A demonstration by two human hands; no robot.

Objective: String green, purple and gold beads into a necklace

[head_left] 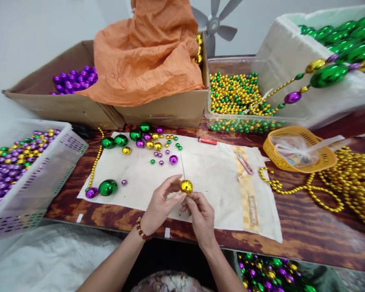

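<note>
Head view: a gold bead (186,186) is held above the near middle of the pale cloth (219,202), between the curved thumb and forefinger of the left hand (162,200). The right hand (202,215) is placed just to the right, its thumb and forefinger pressed together under the bead; whether anything is pinched there cannot be told. A thin strand (183,166) is seen rising at the bead's far side, so the step is judged to be the guiding of that strand through the bead. For this, the bead should be steadied by the left fingertips, with its hole uncovered and lined up with the strand. The shiny surface may slip, so a light but firm pinch is advised, and the strand should be drawn straight, without jerks. Work is best done low, clear of the loose beads (150,144) lying at the far left of the cloth.
</note>
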